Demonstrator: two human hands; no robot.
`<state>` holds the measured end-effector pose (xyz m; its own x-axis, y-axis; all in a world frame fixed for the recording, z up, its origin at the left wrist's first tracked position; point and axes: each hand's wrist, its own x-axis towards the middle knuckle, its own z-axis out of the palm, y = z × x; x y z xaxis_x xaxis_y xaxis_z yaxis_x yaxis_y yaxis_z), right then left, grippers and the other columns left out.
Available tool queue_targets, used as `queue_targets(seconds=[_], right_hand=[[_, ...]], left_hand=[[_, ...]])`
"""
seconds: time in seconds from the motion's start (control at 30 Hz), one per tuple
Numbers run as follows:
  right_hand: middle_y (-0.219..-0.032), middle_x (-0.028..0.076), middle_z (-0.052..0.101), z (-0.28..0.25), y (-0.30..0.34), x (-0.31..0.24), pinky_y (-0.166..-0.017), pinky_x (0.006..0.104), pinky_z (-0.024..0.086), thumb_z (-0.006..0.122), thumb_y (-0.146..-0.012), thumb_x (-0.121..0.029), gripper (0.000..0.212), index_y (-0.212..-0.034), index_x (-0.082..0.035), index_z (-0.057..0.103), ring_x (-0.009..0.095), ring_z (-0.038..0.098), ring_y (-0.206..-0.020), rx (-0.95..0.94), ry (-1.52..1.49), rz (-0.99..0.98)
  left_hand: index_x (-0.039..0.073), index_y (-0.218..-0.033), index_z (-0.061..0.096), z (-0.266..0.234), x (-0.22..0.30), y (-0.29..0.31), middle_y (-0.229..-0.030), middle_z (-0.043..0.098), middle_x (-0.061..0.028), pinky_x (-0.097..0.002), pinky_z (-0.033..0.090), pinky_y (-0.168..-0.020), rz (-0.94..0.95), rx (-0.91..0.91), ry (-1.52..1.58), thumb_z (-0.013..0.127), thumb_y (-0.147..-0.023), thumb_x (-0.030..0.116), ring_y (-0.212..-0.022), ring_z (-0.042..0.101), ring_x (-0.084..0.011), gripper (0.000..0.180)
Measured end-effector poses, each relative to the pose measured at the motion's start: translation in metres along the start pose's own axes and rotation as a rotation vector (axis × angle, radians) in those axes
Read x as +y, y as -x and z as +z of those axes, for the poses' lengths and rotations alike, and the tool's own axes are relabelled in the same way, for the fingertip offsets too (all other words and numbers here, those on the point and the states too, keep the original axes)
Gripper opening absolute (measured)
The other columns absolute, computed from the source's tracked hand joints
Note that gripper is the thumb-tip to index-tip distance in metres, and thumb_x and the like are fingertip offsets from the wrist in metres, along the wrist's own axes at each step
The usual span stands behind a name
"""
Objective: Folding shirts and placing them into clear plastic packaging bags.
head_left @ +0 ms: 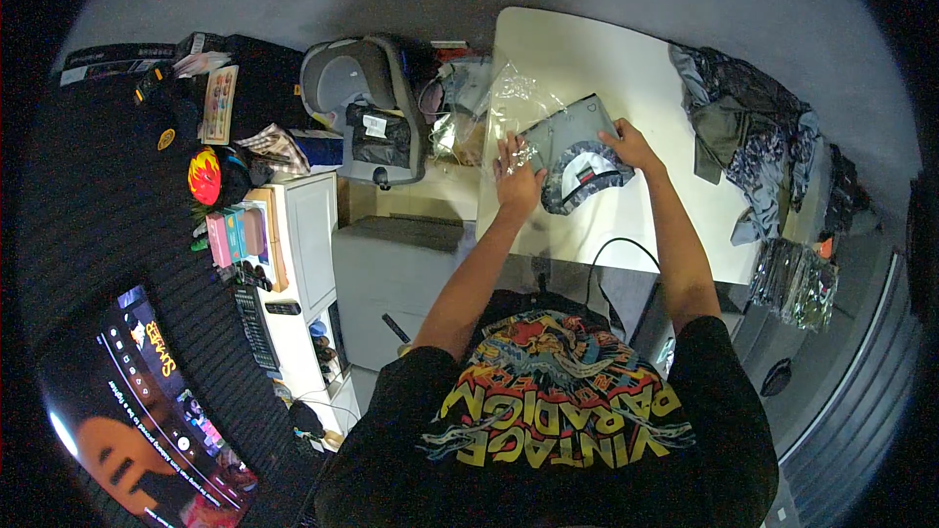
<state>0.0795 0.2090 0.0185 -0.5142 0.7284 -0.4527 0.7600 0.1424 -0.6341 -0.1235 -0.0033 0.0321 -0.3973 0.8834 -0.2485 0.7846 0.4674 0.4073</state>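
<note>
Both hands work at the near middle of a pale bench (626,59), on a folded grey garment (572,142) that lies flat between them. The left hand (516,176) rests at the garment's left edge, its fingers curled and pinching the crinkled edge of a clear plastic bag (514,103), which spreads up and away from that hand toward the far left part of the bench. The right hand (631,147) sits on the garment's right edge, fingers bent down and gripping the cloth; the garment's patterned collar (587,181) curves just below and between the two hands. Whether the garment is already partly inside the bag cannot be told. Well to the right of the right hand a heap of dark patterned clothes (748,127) lies on the bench, and nearer the person on that side sits a stack of bagged items (794,279), shiny and dark. A black cable (611,254) loops over the bench edge just below the forearms. To the left of the left hand, off the bench, stands a grey chair (367,103) with a dark bag on its seat, and farther left a white shelf unit (303,235) carries small colourful boxes. A lit screen (147,411) glows at the far lower left.
</note>
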Motion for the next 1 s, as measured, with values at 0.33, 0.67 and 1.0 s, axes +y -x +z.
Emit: queue_targets(seconds=[0.33,0.67,1.0], right_hand=[[-0.109,0.02,0.068,0.002,-0.006,-0.001,-0.086,0.0351,0.051,0.073,-0.084,-0.04,0.065,-0.125,0.008,0.055,0.026,0.066,-0.095,-0.205,-0.131,0.108],[-0.115,0.021,0.065,0.007,-0.002,-0.007,-0.092,0.0353,0.049,0.069,-0.087,-0.033,0.061,-0.129,0.007,0.052,0.027,0.063,-0.104,-0.105,-0.183,-0.033],[-0.11,0.028,0.064,-0.002,0.001,-0.007,-0.088,0.0449,0.049,0.065,-0.087,-0.033,0.047,-0.121,-0.004,0.05,0.042,0.063,-0.104,-0.108,-0.08,0.003]], left_hand=[[-0.005,-0.15,0.022,-0.011,0.04,-0.011,-0.16,0.015,-0.0197,-0.0577,0.023,-0.115,0.092,0.086,0.058,0.059,-0.09,0.019,-0.148,0.016,-0.0379,0.074],[-0.003,-0.147,0.035,0.036,0.054,-0.021,-0.159,0.022,-0.0203,-0.0614,0.021,-0.114,0.192,0.109,-0.061,0.043,-0.094,0.013,-0.147,0.019,-0.0392,0.056],[-0.007,-0.151,0.017,-0.008,0.015,0.001,-0.161,0.013,-0.0188,-0.0559,0.026,-0.114,-0.008,0.039,0.027,0.057,-0.092,0.024,-0.148,0.016,-0.0371,0.077]])
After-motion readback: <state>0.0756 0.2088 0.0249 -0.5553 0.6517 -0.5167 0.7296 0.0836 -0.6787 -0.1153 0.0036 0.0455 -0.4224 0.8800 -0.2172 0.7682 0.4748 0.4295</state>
